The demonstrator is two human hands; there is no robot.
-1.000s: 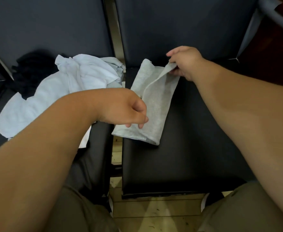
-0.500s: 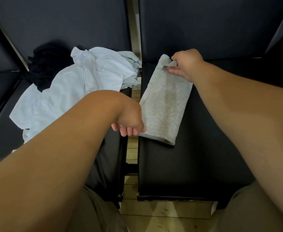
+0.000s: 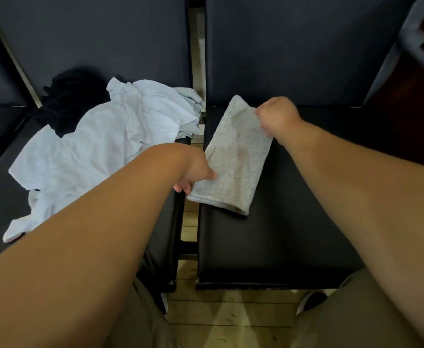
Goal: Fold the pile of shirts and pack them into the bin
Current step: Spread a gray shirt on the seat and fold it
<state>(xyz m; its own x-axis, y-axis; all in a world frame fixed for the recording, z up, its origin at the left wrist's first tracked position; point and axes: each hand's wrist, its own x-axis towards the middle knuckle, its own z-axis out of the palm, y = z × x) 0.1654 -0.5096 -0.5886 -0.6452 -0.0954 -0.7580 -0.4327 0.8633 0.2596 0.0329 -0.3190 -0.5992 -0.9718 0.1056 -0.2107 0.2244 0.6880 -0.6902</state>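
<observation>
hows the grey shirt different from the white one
The grey shirt is folded into a narrow strip; the white shirt lies crumpled. The grey shirt is on the right seat, the white shirt on the left seat. The left hand and right hand hold the grey shirt, not the white shirt. Both are light cloth.
</observation>
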